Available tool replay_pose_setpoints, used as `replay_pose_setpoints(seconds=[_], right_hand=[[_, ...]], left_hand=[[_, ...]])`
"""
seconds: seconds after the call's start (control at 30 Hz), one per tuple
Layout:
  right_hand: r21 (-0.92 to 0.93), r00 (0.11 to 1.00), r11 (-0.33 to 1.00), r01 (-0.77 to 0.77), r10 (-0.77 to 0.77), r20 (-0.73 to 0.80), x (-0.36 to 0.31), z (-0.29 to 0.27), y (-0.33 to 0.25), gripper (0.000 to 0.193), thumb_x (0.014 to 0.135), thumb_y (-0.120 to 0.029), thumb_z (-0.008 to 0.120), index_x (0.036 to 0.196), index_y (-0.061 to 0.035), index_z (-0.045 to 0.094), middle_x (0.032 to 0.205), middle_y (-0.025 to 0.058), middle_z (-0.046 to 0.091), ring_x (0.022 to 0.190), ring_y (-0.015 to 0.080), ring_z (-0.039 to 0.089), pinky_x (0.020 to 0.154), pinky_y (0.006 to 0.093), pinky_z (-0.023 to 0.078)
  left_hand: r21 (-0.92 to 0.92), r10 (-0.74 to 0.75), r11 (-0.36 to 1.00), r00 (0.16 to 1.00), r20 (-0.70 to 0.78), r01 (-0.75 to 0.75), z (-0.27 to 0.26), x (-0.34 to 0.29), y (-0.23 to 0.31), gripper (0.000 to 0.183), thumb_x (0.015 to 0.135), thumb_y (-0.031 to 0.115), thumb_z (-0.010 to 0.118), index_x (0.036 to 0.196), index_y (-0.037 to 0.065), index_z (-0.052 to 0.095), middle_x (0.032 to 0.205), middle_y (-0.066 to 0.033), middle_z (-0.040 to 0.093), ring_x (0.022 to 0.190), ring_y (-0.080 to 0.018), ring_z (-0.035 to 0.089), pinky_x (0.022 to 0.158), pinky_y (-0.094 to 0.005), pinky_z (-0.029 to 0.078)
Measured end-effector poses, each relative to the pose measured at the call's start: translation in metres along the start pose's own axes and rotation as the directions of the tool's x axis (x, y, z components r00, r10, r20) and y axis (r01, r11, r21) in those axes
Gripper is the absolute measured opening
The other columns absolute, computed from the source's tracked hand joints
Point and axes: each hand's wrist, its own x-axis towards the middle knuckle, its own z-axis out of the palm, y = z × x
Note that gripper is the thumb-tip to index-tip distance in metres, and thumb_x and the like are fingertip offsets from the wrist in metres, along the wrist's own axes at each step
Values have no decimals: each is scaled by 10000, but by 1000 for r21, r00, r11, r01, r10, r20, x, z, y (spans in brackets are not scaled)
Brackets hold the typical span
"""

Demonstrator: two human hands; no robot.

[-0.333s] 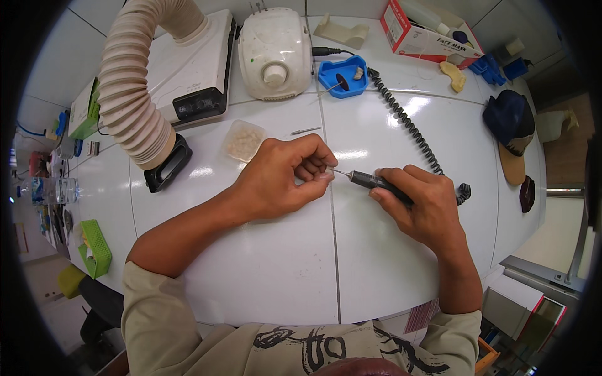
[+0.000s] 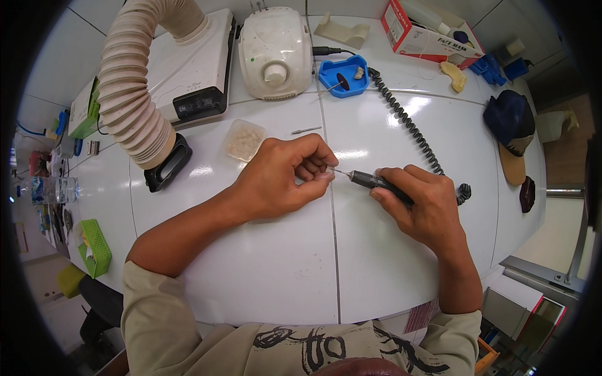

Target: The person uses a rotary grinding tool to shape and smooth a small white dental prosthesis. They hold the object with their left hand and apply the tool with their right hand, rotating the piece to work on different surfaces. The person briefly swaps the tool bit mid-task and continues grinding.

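Over the middle of the counter (image 2: 269, 276), the right hand (image 2: 427, 203) is gripping a black drill (image 2: 369, 180). Its thin tip (image 2: 342, 172) is pointing left, a bit toward the back edge, at a tiny pale thing (image 2: 330, 168) the left hand (image 2: 281, 177) is pinching.

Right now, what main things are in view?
Handpiece: 1, black, centre
Piece: 1, pale, at handpiece tip
Tub: 1, translucent, centre-left
Loose bur: 1, silver, right of tub
Control box: 1, white, far centre
Coiled cord: 1, black, centre-right
Tray: 1, blue, far centre
Hose: 1, cream, far left
Machine: 1, white, far left
Carton: 1, red-white, far right
Cap: 1, blue-tan, right
Table: 1, white, beneath
Left fingers: 1 set, pinching piece
Right fingers: 1 set, around handpiece
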Motion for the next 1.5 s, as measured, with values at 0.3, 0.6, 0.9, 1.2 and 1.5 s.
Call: replay_pose_setpoints(seconds=[0.3,0.6,0.9,1.2,1.5], right_hand=[[5,1000,1000,10,-10,-3,0,0,0,289,961,-364,899,1068,-101,846,763,52,721,576,223,682,537,369,518],[10,1000,1000,5,-5,3,-1,0,0,286,962,-363,898,1072,-104,845,759,53,717,582,226,685,539,372,517],[-6,1000,1000,14,-14,-4,1,2,1,294,951,-369,906,1066,-108,836,744,50,705,576,231,677,533,377,512],[-10,1000,1000,22,-22,-5,1,1,0,301,958,-389,898,1062,-114,833,735,45,695,569,228,666,526,376,504],[-16,1000,1000,11,-11,-1,1,3,0,297,960,-392,895,1053,-118,830,738,45,696,573,230,668,531,381,509]], left_hand=[[10,-5,1000,1000,0,5,0,0,1,171,975,52,821,1121,-1,750,973,-62,796,905,-121,772,823,-273,633],[35,-2,999,1000,0,1,1,-1,1,175,971,55,826,1120,3,751,964,-55,793,902,-120,767,819,-273,630],[12,3,1000,1000,-2,-3,1,1,0,170,974,59,817,1117,-2,750,964,-56,794,897,-119,766,811,-276,626],[15,10,1000,1000,-4,-10,1,0,-1,163,976,51,812,1117,-3,748,970,-56,800,898,-116,767,811,-273,625],[17,16,1000,1000,-5,-16,2,1,-2,174,975,54,818,1124,-5,750,975,-59,800,892,-116,764,815,-269,623]])
